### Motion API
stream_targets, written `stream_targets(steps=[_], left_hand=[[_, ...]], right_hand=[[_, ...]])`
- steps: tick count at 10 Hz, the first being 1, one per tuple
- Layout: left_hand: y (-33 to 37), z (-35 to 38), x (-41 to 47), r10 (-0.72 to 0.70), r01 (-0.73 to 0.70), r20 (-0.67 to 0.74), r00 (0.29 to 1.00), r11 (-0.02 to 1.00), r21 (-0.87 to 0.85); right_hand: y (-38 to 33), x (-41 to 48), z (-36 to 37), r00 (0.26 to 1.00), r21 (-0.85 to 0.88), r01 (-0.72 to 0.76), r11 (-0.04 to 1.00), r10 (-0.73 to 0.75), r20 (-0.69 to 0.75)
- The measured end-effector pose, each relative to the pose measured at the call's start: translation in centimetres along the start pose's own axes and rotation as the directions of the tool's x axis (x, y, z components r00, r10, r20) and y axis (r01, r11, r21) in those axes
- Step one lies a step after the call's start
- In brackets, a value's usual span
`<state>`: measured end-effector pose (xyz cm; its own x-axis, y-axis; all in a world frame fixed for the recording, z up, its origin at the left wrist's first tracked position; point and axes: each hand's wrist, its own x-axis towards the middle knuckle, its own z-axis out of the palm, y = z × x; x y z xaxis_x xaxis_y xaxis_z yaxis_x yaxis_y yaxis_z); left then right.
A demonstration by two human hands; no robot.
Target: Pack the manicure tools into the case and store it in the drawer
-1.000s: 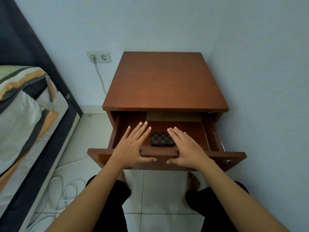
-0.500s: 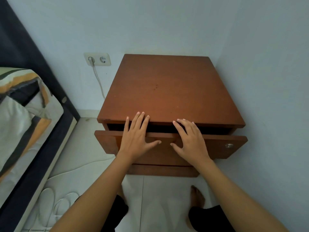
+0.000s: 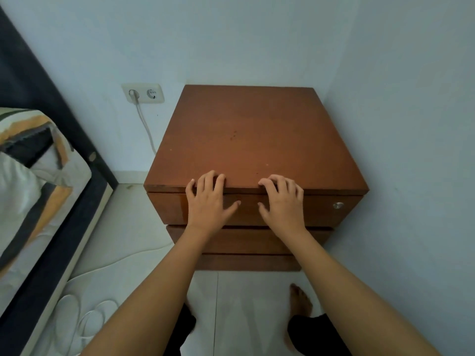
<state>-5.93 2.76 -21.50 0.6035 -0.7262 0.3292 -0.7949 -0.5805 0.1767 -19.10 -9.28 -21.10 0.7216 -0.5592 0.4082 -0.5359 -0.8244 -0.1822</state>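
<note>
From the head camera, a brown wooden nightstand (image 3: 253, 140) stands in the corner of a pale room, its bare top facing up. Its top drawer (image 3: 318, 209) sits flush under the top panel, shut, with a small round metal lock (image 3: 338, 205) near the right end of its front. The manicure case is not visible; with the drawer closed, whatever lies inside is hidden. The left hand (image 3: 209, 201) lies flat against the drawer front, its fingers (image 3: 205, 179) spread apart and curling over the front edge of the top panel, thumb pointing inward. The right hand (image 3: 282, 202) mirrors it just beside, fingers apart and bent over the same edge, holding nothing. A lower drawer (image 3: 246, 240) shows beneath the wrists. On the wall to the left is a double socket (image 3: 143, 93) with a white cable (image 3: 146, 127) running down behind the nightstand. A bed (image 3: 30, 186) with a striped cover fills the left edge, and a bare foot (image 3: 300, 299) rests on the white tiled floor (image 3: 244, 304).
</note>
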Motion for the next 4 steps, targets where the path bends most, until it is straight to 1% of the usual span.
stream_targets(steps=[1, 2, 3, 4], left_hand=[[0.1, -2.5, -0.3, 0.036, -0.033, 0.199, 0.979, 0.999, -0.022], [0.2, -5.2, -1.4, 0.018, 0.026, 0.383, 0.924, 0.994, -0.108], [0.5, -7.1, -4.4, -0.04, 0.119, 0.416, 0.909, 0.979, -0.167], [1.6, -7.3, -10.9, 0.006, 0.082, 0.549, 0.836, 0.987, -0.137]], right_hand=[[-0.6, -0.4, -2.1, 0.987, 0.031, 0.005, 1.0, -0.01, 0.162], [-1.3, -1.8, -4.1, 0.953, 0.069, -0.051, 0.996, 0.028, 0.3], [-1.5, -5.3, -4.6, 0.895, 0.064, -0.176, 0.982, 0.133, 0.426], [-2.4, -11.7, -5.1, 0.732, 0.072, -0.267, 0.961, 0.153, 0.663]])
